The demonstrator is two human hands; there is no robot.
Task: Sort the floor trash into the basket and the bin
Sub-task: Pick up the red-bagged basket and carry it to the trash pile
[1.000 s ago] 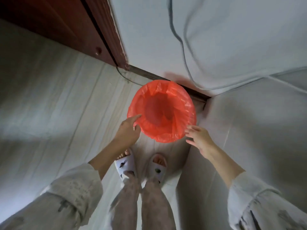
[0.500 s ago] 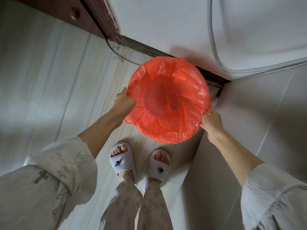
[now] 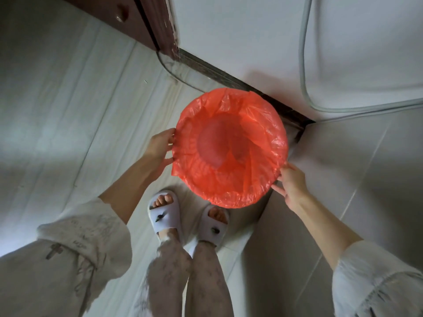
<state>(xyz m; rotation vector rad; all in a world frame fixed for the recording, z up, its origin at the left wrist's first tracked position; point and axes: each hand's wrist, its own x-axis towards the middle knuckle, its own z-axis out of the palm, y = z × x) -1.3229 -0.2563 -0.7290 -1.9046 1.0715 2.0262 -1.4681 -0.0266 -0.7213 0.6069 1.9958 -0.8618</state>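
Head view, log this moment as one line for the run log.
bin: red liner over rim, nothing visible inside | left hand: grips left rim | right hand: grips right rim | place: floor corner by wall

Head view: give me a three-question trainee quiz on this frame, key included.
1. True or false: the red liner covers the bin's rim.
2. Which hands touch the bin? A left only, B right only, C both.
3. Fill in: the bin stands in a corner, in front of the person's ____.

Key: 1 true. 2 C: the left hand and right hand are at opposite sides of the rim. 3 slippers.
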